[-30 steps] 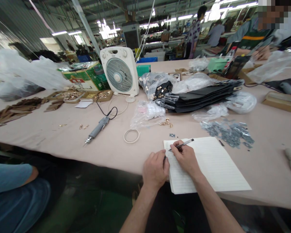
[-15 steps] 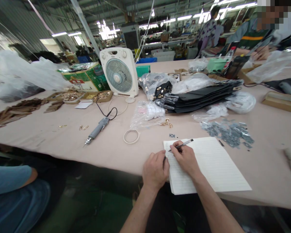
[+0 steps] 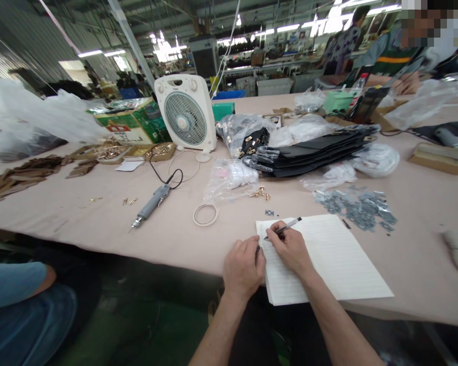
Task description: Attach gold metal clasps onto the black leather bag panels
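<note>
As the head view shows, the right hand (image 3: 290, 249) has its fingers clamped on a pen (image 3: 290, 223), its tip at the upper left of a lined notebook (image 3: 339, 259), which lies at the near edge of the table (image 3: 168, 244). The left hand (image 3: 243, 268), fingers curled together on a small dark thing (image 3: 257, 249), mostly hidden, rests beside the notebook's left edge. Beyond lies a tape roll (image 3: 205, 224).

R hand (image 3: 292, 250) w/ pen (image 3: 291, 223) on notebook (image 3: 339, 262) (L hand (image 3: 243, 267) at edge)
</note>
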{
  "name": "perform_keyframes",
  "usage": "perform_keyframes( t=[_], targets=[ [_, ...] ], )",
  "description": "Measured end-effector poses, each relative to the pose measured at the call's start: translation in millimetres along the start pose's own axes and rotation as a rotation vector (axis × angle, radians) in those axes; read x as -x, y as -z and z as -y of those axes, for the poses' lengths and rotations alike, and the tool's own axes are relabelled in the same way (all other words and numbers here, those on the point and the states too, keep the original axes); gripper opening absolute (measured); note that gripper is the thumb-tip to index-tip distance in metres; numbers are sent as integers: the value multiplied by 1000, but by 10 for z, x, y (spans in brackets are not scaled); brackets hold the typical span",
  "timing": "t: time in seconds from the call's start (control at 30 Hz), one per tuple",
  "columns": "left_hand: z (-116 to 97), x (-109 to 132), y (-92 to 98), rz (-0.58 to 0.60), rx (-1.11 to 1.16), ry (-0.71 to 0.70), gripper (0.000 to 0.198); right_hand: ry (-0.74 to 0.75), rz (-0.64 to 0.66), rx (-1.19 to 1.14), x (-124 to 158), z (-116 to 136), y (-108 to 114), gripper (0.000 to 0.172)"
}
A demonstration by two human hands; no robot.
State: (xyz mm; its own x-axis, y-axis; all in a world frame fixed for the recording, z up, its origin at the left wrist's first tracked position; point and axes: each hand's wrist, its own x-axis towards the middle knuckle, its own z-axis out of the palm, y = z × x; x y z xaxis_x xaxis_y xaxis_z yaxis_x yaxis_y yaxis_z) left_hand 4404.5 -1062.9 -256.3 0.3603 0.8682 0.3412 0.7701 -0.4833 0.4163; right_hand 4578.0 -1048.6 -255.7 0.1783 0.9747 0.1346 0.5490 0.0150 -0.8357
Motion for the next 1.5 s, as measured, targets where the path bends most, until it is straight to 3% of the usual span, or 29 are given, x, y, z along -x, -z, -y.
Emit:
perform_keyframes(
  t=[1.5],
  targets=[
    [-12,-11,14,-2,8,-15,20,6,25,-21,11,16,28,26]
  ],
)
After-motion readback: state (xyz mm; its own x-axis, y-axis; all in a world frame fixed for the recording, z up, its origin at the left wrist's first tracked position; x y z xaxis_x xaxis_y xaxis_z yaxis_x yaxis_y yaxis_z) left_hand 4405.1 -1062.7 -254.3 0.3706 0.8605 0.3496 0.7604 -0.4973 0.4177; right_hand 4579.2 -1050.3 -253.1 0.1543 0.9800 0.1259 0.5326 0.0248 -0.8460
